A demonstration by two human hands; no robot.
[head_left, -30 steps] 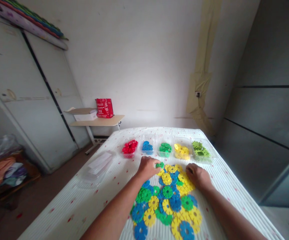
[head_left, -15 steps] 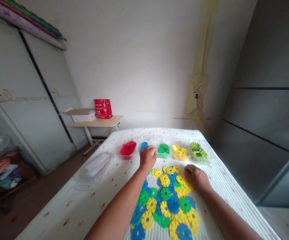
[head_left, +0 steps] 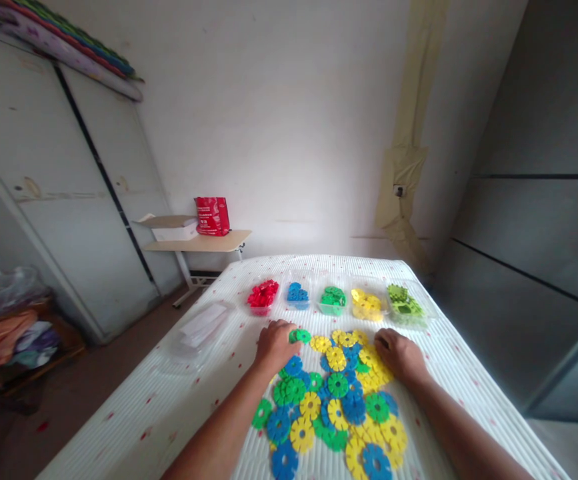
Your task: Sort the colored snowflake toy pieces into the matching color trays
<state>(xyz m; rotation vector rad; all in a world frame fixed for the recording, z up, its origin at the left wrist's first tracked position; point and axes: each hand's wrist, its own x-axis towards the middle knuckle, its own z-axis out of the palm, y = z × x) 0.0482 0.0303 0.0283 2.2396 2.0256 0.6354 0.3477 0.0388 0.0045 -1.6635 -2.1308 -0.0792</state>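
Observation:
My left hand (head_left: pixel 277 345) rests low at the far left edge of a loose pile of notched plastic discs, its fingers loosely apart. Its thumb side touches or lies right beside green discs (head_left: pixel 301 336). At the pile's right side lies my right hand (head_left: pixel 403 355), fingers curled inward next to yellow discs (head_left: pixel 376 375); what is inside them, if anything, is hidden. Blue discs (head_left: pixel 285 460) and more green discs (head_left: pixel 337 385) are mixed through the pile. Beyond the hands, a clear tub of blue discs (head_left: pixel 297 295) stands beside a tub of green discs (head_left: pixel 333 300).
Red pieces (head_left: pixel 263 295), yellow discs (head_left: pixel 367 303) and light green pieces (head_left: pixel 403 301) fill other clear tubs in the row. Clear plastic lids (head_left: pixel 201 327) lie at the left on the white quilted cover (head_left: pixel 139 400). A side table (head_left: pixel 209 241) carries a red bag (head_left: pixel 213 216).
My left hand has drawn back from the blue tub to the left edge of the pile, uncovering that tub. My right hand stays beside the yellow discs. The view has shifted slightly.

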